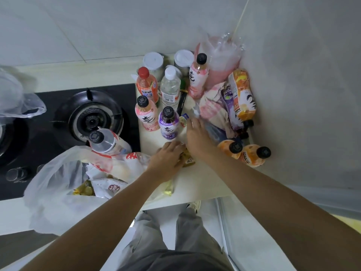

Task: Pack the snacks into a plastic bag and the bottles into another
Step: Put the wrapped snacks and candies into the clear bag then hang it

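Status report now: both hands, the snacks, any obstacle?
Left hand on snack packets. Right hand open, reaching forward. Snack bag open. Purple bottle close ahead.

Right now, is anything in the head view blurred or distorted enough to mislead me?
Head view: the right hand is motion-blurred at the fingertips; the left hand on the small snack packets is sharper; wide-angle bending leans the bottles outward; lighting is soft and dim, without harsh glare.

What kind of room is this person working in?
Most likely a home kitchen: a black gas stove with a burner is set into a pale countertop against tiled walls, and lidded jars stand at the back.
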Available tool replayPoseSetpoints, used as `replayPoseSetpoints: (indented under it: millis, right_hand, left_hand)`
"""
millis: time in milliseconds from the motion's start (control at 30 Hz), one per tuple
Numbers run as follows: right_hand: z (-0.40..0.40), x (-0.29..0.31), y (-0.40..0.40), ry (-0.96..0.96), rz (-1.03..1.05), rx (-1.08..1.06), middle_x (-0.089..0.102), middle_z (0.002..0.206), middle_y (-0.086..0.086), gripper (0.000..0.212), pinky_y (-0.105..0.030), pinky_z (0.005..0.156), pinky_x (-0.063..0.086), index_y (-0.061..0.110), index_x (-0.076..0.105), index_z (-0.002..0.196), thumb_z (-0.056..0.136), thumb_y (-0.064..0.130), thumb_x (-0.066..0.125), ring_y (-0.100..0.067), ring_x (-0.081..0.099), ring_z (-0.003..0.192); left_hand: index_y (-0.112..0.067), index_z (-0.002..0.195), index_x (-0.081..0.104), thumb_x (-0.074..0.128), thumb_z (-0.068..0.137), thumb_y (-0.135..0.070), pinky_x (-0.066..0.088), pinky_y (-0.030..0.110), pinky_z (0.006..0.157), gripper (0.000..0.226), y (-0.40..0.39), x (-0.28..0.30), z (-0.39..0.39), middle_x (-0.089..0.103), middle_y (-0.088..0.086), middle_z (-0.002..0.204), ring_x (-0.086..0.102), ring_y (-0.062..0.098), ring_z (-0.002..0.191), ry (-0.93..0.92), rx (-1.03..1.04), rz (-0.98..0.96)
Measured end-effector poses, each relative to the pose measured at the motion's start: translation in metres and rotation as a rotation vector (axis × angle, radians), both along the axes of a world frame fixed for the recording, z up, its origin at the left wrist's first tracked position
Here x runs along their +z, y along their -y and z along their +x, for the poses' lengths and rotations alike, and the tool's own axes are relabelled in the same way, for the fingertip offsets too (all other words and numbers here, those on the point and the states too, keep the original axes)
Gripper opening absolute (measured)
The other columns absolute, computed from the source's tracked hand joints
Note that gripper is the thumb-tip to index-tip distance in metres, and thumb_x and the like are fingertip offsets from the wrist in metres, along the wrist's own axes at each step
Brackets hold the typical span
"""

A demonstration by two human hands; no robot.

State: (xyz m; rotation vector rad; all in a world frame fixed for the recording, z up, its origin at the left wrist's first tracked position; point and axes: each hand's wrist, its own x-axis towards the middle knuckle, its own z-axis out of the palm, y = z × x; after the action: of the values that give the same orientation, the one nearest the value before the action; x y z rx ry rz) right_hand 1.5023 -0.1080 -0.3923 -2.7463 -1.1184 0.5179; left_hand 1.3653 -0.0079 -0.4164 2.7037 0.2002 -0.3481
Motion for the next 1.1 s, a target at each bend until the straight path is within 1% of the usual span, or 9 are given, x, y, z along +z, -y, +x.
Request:
replayPoseSetpoints:
  millis: [167, 200, 333, 467, 533, 633, 733, 867, 1100]
  right_hand:
    - [0.03, -0.012, -0.03, 0.06, -0.155, 0.05, 0.009, 0.169, -0.018, 0.113, -0.052, 0.124, 0.025, 0.0, 0.009, 0.161, 0.078, 0.023, 0.082, -0.041, 0.006, 0.155]
    - [0.034, -0.012, -0.034, 0.063, -0.176, 0.062, 0.006, 0.169, -0.017, 0.114, -0.052, 0.123, 0.027, 0.001, 0.006, 0.162, 0.078, 0.021, 0.081, -0.041, 0.006, 0.155]
    - [0.048, -0.01, -0.044, 0.087, -0.119, 0.092, 0.007, 0.171, -0.009, 0.093, -0.052, 0.112, 0.039, 0.011, 0.01, 0.163, 0.088, 0.013, 0.065, -0.035, 0.023, 0.148]
    - [0.053, -0.015, -0.046, 0.118, -0.149, 0.123, 0.014, 0.171, 0.0, 0.089, -0.051, 0.104, 0.043, 0.02, 0.017, 0.162, 0.088, 0.016, 0.066, -0.032, 0.031, 0.139]
    - [0.05, -0.017, -0.044, 0.151, -0.169, 0.155, 0.026, 0.166, -0.001, 0.078, -0.049, 0.102, 0.042, 0.018, 0.029, 0.158, 0.089, 0.021, 0.065, -0.033, 0.035, 0.137]
    - [0.039, -0.021, -0.037, 0.216, -0.143, 0.197, 0.051, 0.146, -0.011, 0.056, -0.048, 0.1, 0.044, 0.011, 0.056, 0.138, 0.084, 0.016, 0.071, -0.037, 0.047, 0.129]
    - [0.028, -0.027, -0.029, 0.161, -0.209, 0.164, 0.041, 0.152, -0.016, 0.051, -0.048, 0.111, 0.039, 0.01, 0.052, 0.139, 0.089, 0.01, 0.064, -0.04, 0.038, 0.137]
    - [0.021, -0.028, -0.021, 0.119, -0.205, 0.068, 0.038, 0.149, -0.021, 0.041, -0.048, 0.098, 0.051, 0.009, 0.053, 0.129, 0.089, 0.002, 0.06, -0.044, 0.043, 0.13]
    - [0.012, -0.024, -0.016, 0.025, -0.177, -0.001, 0.049, 0.135, -0.012, 0.034, -0.045, 0.099, 0.05, 0.009, 0.062, 0.12, 0.087, 0.004, 0.065, -0.038, 0.043, 0.13]
  left_hand:
    - [-0.038, 0.153, 0.035, 0.044, 0.101, -0.051, 0.046, 0.046, 0.107, 0.055, -0.002, -0.011, -0.002, 0.035, -0.001, 0.156, 0.037, 0.023, 0.139, -0.047, -0.038, 0.023]
    - [-0.039, 0.153, 0.035, 0.043, 0.101, -0.052, 0.045, 0.046, 0.108, 0.055, -0.002, -0.013, -0.003, 0.033, -0.001, 0.158, 0.036, 0.024, 0.14, -0.052, -0.041, 0.029]
    - [-0.04, 0.15, 0.042, 0.049, 0.1, -0.048, 0.043, 0.045, 0.109, 0.051, -0.003, -0.014, -0.007, 0.031, -0.001, 0.161, 0.036, 0.024, 0.141, -0.045, -0.057, 0.03]
    - [-0.042, 0.148, 0.045, 0.056, 0.098, -0.043, 0.043, 0.045, 0.11, 0.051, -0.002, -0.011, -0.007, 0.029, -0.001, 0.162, 0.034, 0.024, 0.143, -0.052, -0.08, 0.041]
    - [-0.042, 0.147, 0.045, 0.058, 0.097, -0.043, 0.042, 0.045, 0.112, 0.052, -0.002, -0.01, -0.007, 0.028, 0.0, 0.162, 0.032, 0.024, 0.144, -0.066, -0.085, 0.046]
    - [-0.041, 0.147, 0.046, 0.062, 0.095, -0.04, 0.042, 0.046, 0.112, 0.054, -0.003, -0.007, -0.008, 0.03, 0.003, 0.16, 0.033, 0.027, 0.145, -0.092, -0.055, 0.048]
    - [-0.037, 0.147, 0.047, 0.065, 0.093, -0.039, 0.04, 0.046, 0.113, 0.057, -0.003, -0.003, -0.01, 0.031, 0.006, 0.16, 0.033, 0.029, 0.144, -0.105, -0.039, 0.061]
    - [-0.034, 0.148, 0.046, 0.066, 0.092, -0.041, 0.04, 0.045, 0.111, 0.06, -0.001, 0.001, -0.013, 0.031, 0.008, 0.158, 0.035, 0.031, 0.141, -0.119, -0.045, 0.122]
    - [-0.034, 0.14, 0.047, 0.07, 0.086, -0.042, 0.045, 0.041, 0.099, 0.059, -0.001, 0.002, -0.009, 0.041, 0.009, 0.137, 0.042, 0.029, 0.12, -0.137, -0.039, 0.189]
